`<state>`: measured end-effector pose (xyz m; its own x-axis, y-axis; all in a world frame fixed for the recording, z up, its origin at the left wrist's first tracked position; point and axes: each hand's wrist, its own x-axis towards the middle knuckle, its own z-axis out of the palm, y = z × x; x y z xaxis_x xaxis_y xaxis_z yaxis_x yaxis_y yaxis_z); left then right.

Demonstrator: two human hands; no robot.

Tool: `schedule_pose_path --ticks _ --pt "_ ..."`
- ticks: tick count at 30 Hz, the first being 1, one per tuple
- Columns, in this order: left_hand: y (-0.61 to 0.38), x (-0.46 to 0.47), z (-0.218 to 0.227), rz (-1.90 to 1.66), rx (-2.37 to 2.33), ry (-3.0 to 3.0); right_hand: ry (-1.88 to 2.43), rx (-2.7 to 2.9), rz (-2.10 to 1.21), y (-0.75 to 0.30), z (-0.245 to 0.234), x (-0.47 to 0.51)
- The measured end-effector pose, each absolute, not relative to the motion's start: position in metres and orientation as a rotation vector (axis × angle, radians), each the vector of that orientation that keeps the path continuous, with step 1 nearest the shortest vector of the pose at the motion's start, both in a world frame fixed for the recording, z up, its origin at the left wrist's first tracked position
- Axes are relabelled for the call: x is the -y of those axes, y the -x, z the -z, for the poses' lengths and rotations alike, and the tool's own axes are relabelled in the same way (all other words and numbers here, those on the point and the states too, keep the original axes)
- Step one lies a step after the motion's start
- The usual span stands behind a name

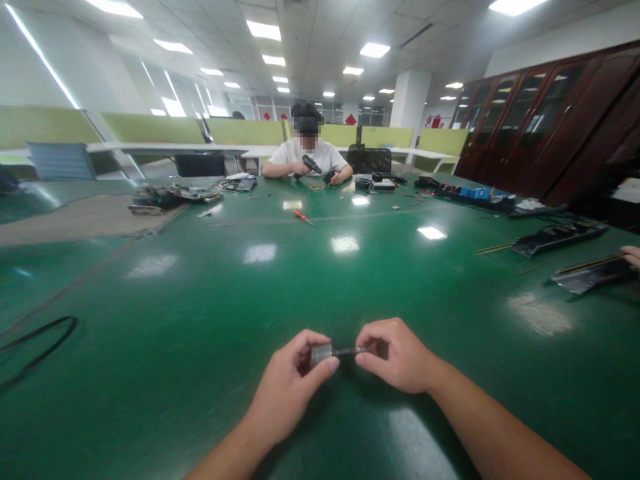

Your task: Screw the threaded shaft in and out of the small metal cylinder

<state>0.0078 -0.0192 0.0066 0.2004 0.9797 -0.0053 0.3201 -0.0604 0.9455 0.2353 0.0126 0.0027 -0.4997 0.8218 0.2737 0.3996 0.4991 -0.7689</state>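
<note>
My left hand [293,373] is closed around a grey metal cylinder [321,354], which looks like a small motor, with thumb and fingers along its sides. A thin dark ridged shaft [345,351] sticks out of the cylinder's right end. The far end of that shaft is pinched between the thumb and forefinger of my right hand [395,355]. Cylinder and shaft lie about level, just above the green tabletop [210,300]. My fingers cover parts of both.
Across the table a person [307,150] holds a power drill [312,164]. A red screwdriver [302,216] lies mid-table. Dismantled parts [170,197] sit back left, dark metal housings [560,237] at right, near another person's hand [632,255]. A black cable [45,343] curls at left.
</note>
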Motion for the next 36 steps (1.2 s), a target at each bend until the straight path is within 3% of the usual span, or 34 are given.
schedule_pose_path --ticks 36 --pt "-0.0055 0.0167 -0.0078 -0.976 -1.235 -1.425 0.996 2.086 -0.837 -0.2375 -0.0054 -0.0126"
